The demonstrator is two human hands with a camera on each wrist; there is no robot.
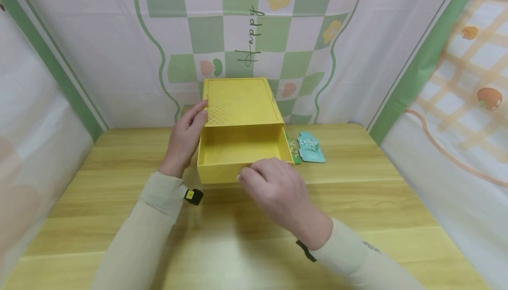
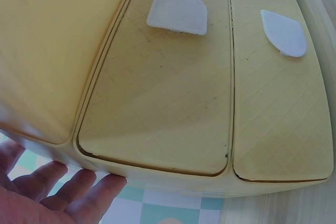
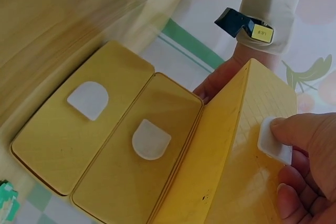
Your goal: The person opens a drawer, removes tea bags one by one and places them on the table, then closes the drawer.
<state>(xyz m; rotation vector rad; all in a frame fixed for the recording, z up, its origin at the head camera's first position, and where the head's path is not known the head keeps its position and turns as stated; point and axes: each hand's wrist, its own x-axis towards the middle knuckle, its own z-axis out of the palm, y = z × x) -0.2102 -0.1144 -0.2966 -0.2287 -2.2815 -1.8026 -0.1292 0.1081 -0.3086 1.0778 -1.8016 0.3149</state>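
A yellow three-drawer cabinet (image 1: 240,100) stands at the back of the table, its top drawer (image 1: 224,174) pulled out towards me. My right hand (image 1: 279,191) is at the drawer's front. In the right wrist view, its thumb and fingers pinch the drawer's white tab handle (image 3: 270,142). My left hand (image 1: 184,138) rests against the cabinet's left side, near the top front edge. In the left wrist view its fingers (image 2: 100,195) lie extended along that side. The two lower drawers (image 2: 163,93) are closed, each with a white tab handle (image 2: 179,14).
Right of the cabinet, a teal pouch (image 1: 311,147) lies on the wooden table (image 1: 357,184). A green packet (image 1: 295,149) lies beside it, partly hidden by the drawer. Behind the cabinet hangs a checked green-and-white cloth (image 1: 238,30), with more cloth at both sides.
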